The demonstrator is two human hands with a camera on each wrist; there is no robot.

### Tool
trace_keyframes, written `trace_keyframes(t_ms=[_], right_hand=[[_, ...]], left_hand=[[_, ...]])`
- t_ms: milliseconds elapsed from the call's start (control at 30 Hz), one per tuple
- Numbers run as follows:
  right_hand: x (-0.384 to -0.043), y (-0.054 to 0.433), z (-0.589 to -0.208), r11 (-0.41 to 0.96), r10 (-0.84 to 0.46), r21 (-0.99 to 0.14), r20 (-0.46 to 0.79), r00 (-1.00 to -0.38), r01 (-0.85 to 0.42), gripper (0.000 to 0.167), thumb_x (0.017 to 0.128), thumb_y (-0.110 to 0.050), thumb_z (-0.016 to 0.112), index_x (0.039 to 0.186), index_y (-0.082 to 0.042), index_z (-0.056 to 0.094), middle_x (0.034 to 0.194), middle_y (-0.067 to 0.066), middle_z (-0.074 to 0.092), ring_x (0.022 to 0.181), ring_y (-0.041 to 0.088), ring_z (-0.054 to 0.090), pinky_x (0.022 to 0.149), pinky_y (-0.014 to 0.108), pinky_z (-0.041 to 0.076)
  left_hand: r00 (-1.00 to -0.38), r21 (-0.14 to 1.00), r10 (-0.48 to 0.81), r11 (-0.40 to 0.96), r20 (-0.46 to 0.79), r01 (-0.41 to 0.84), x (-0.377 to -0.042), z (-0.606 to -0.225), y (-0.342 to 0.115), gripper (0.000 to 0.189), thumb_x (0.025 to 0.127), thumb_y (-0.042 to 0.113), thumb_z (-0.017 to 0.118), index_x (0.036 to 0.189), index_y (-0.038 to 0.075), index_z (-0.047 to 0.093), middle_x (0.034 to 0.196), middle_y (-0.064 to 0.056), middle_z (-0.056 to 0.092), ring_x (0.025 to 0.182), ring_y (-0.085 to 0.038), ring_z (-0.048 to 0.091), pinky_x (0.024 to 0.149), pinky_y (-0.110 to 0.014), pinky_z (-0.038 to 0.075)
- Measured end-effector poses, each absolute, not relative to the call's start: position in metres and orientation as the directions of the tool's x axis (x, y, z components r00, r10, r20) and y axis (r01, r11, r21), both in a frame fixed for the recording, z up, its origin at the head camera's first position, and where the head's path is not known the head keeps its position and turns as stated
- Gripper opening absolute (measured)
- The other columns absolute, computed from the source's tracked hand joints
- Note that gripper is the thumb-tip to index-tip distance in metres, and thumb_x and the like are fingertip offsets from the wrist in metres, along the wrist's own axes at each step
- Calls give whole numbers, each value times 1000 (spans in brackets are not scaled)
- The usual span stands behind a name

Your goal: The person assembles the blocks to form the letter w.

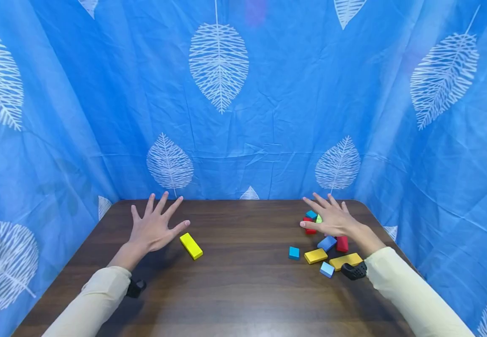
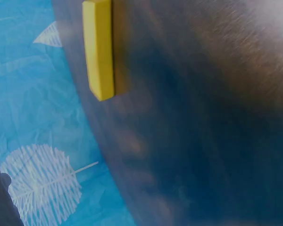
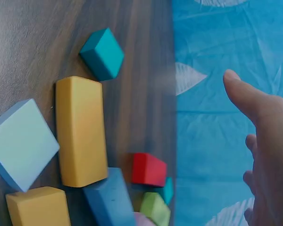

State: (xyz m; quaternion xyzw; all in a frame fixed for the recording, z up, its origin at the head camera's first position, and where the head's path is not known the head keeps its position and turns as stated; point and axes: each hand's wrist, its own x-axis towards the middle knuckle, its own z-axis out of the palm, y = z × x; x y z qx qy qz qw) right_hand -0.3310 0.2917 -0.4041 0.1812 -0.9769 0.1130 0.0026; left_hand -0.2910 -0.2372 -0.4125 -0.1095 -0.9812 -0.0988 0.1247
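Observation:
My left hand (image 1: 154, 229) hovers over the left part of the table with its fingers spread wide, holding nothing. Just right of its thumb lies a long yellow block (image 1: 191, 246), which the left wrist view also shows near its top edge. On the other side, my right hand (image 1: 331, 221) is stretched out with fingers apart above a loose group of blocks. Around and below it lie a red block (image 1: 342, 244), a blue block (image 1: 326, 243), an orange-yellow block (image 1: 316, 256) and a teal block (image 1: 294, 253). The hand partly hides the farther blocks.
A longer orange-yellow block (image 1: 346, 261) and a light blue block (image 1: 327, 269) lie nearest the right wrist strap (image 1: 354, 271). Green, red and teal blocks sit toward the back. A blue leaf-patterned curtain (image 1: 268, 117) surrounds the brown wooden table (image 1: 243, 290) at the back and sides.

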Motion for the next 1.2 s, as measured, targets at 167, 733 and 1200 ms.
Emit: trace_keyframes(t_ms=[167, 733, 1200], right_hand=[[-343, 293, -422, 876, -411, -262, 31, -911, -404, 89, 95, -66, 60, 162, -14, 36, 166, 24, 23, 148, 59, 10, 105, 85, 7], [-364, 303, -459, 825, -444, -373, 34, -895, -424, 72, 92, -32, 79, 148, 4, 50, 150, 31, 46, 139, 54, 39, 110, 70, 31], [-371, 306, -466, 851, -407, -353, 27, -913, -390, 54, 86, -18, 84, 134, -1, 65, 141, 27, 52, 127, 48, 50, 104, 66, 42]], left_hand=[[-945, 203, 211, 943, 249, 264, -287, -428, -231, 89, 94, 76, 48, 164, 24, 32, 168, -22, 20, 151, -54, 9, 105, -85, -3], [-973, 462, 230, 859, 35, 219, -274, -469, -217, 113, 81, 67, 76, 162, 4, 29, 154, -31, 38, 136, -49, 45, 103, -70, 41], [-982, 436, 186, 883, 21, 176, -282, -470, -217, 98, 72, 50, 92, 141, -8, 55, 127, -21, 57, 111, -35, 57, 97, -57, 51]])
